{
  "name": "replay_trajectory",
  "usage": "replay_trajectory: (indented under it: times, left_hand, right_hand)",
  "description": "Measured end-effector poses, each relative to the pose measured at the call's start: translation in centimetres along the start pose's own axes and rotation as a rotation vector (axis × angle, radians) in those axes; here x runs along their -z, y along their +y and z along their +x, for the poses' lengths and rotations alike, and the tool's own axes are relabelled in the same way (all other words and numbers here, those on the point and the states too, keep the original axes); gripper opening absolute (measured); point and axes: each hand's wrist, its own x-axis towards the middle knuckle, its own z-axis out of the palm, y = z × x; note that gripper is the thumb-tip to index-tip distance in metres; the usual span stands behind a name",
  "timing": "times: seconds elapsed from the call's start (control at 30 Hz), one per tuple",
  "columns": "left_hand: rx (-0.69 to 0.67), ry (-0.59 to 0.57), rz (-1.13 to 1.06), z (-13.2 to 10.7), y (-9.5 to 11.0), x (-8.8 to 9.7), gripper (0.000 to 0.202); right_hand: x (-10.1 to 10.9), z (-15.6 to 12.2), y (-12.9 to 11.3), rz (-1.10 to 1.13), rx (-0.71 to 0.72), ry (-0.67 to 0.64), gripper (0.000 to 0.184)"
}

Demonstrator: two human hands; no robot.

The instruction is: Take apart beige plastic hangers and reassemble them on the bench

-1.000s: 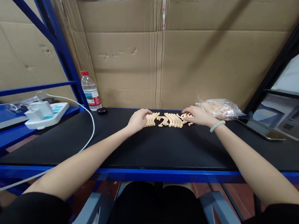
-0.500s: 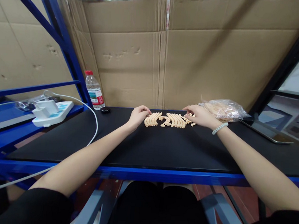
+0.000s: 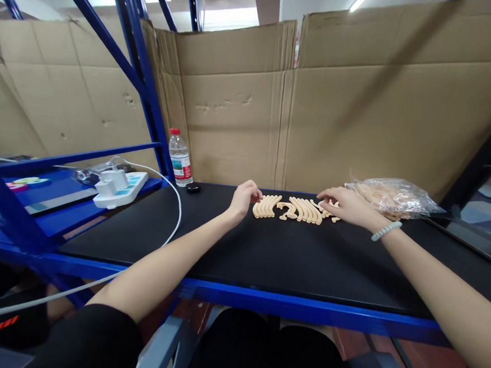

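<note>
Two rows of curved, rib-shaped pale wooden pieces lie side by side on the black tabletop: a left row (image 3: 266,207) and a right row (image 3: 306,210). Small curved wooden pieces (image 3: 287,211) sit between the rows. My left hand (image 3: 244,199) rests at the outer end of the left row, fingers curled together; what is in them, if anything, is hidden. Over a cluster of small knobbed wooden pieces (image 3: 331,210) at the right hovers my right hand (image 3: 349,204), with thumb and index finger apart. A beaded bracelet circles its wrist. The hand partly covers that cluster.
A clear plastic bag of wooden pieces (image 3: 398,197) lies at the back right, beside a dark flat tray-like object (image 3: 468,239). On the left are a red-capped water bottle (image 3: 180,160), a small black object (image 3: 193,187), a power strip (image 3: 123,189) and its white cable. Cardboard (image 3: 232,127) walls the back.
The camera view has swung left and tilted up, so everything sits further right and slightly lower. Both hands stay at about the same places by the wooden pieces.
</note>
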Motion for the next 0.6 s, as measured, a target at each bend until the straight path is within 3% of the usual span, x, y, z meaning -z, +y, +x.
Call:
replay_trajectory:
  times: [0.33,0.47,0.6]
  left_hand:
    - [-0.196,0.012,-0.127,-1.4,3.2,0.0,0.009]
    - [-0.313,-0.041,0.033,-2.4,4.8,-0.2,0.011]
    - [-0.624,-0.034,0.393,-5.8,7.9,0.2,0.015]
  right_hand:
    - [0.3,0.0,-0.8,0.005,-0.034,0.012,0.028]
    - [0.4,0.0,-0.5,-0.025,-0.028,0.067,0.026]
    - [0.5,0.1,-0.3,-0.052,-0.030,0.183,0.023]
